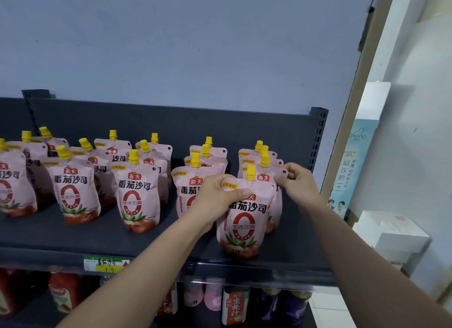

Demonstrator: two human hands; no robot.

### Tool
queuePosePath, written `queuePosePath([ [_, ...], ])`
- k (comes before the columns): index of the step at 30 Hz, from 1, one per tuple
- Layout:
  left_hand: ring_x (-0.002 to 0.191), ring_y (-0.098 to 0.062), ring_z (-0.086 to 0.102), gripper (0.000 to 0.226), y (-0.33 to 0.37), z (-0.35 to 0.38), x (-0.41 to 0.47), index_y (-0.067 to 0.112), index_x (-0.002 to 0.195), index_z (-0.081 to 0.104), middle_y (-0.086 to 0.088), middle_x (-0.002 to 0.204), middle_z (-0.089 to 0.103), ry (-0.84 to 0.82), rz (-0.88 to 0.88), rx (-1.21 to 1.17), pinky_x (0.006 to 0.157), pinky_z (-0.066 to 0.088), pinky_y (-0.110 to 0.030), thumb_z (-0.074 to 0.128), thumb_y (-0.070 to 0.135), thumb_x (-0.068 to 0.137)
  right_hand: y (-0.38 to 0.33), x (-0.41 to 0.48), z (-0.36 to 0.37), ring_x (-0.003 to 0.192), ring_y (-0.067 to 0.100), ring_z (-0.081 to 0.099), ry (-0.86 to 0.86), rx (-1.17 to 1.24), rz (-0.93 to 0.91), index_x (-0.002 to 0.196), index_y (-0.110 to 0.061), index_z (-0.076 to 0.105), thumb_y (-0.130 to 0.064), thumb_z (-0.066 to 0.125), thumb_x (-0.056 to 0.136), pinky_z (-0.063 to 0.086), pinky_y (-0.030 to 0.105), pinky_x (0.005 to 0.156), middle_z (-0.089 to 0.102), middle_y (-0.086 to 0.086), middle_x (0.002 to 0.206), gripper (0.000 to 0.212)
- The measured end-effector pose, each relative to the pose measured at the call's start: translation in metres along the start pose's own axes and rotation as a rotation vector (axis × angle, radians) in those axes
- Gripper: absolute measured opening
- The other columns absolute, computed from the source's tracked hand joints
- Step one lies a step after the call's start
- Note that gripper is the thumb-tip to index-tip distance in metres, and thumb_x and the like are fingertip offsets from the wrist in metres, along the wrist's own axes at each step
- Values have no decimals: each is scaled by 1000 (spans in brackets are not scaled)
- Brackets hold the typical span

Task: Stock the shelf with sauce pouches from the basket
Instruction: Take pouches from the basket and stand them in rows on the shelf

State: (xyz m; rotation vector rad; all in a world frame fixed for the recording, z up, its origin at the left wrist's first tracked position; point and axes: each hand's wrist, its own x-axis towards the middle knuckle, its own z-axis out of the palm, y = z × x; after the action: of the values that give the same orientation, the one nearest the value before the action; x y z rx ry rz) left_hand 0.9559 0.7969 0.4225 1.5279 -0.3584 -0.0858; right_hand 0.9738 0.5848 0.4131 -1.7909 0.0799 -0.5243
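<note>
Front pouch = landmark; pink sauce pouch w/ yellow cap, standing upright on dark shelf, near the shelf's front edge, rightmost column. Left hand grasps its upper left shoulder, thumb across the front face just under the cap, fingers curled round the side; right hand is up & right of front pouch, fingertips pinching the top right corner of a pouch, can't tell for sure whether it's the front pouch's corner or that of the one directly behind. Behind front pouch: a row of three more pouches w/ yellow caps, packed close, running back toward the shelf's rear panel. Just left of front pouch, partly hidden by left hand: another column of three pouches; further left, more pouches in looser columns, some leaning a bit, out to the frame's edge. Below & left of front pouch, on the shelf's front rail: green/yellow price tag w/ handwritten text. Under front pouch, lower tier: bottles & pouches, dim, labels mostly unreadable. Right of front pouch, past shelf's end: white boxes & a tall pale-blue printed carton against the wall. Basket not in view.
</note>
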Motion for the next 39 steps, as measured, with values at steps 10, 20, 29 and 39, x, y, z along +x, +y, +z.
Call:
queuePosePath([
  [10, 88, -16, 71, 22, 3, 13, 23, 21, 94, 65, -4, 100, 73, -77, -29, 205, 80, 58, -33, 74, 6, 80, 5, 7, 8, 73, 6, 70, 53, 103, -21, 76, -19, 67, 4, 65, 86, 54, 18, 61, 75, -4, 82, 25],
  [20, 83, -13, 68, 8, 16, 19, 29, 16, 87, 72, 3, 87, 73, -68, 180, 727, 81, 57, -41, 75, 16, 80, 13, 9, 12, 92, 23, 72, 109, 166, -5, 88, -20, 72, 3, 65, 86, 58, 42, 86, 76, 5, 95, 24],
  [29, 88, -13, 70, 14, 4, 21, 35, 20, 93, 73, 5, 93, 75, -50, 191, 609, 83, 58, -42, 75, 15, 81, 19, 12, 7, 94, 23, 71, 105, 149, 16, 102, -10, 73, 2, 68, 84, 58, 43, 86, 75, 7, 99, 21],
  [39, 85, -17, 72, 13, 0, 26, 31, 12, 93, 73, -2, 91, 76, -52, 188, 562, 80, 58, -45, 74, 14, 81, 11, 9, 1, 78, 16, 70, 82, 143, 53, 77, -24, 72, -2, 70, 82, 55, 26, 62, 75, -3, 80, 23],
])
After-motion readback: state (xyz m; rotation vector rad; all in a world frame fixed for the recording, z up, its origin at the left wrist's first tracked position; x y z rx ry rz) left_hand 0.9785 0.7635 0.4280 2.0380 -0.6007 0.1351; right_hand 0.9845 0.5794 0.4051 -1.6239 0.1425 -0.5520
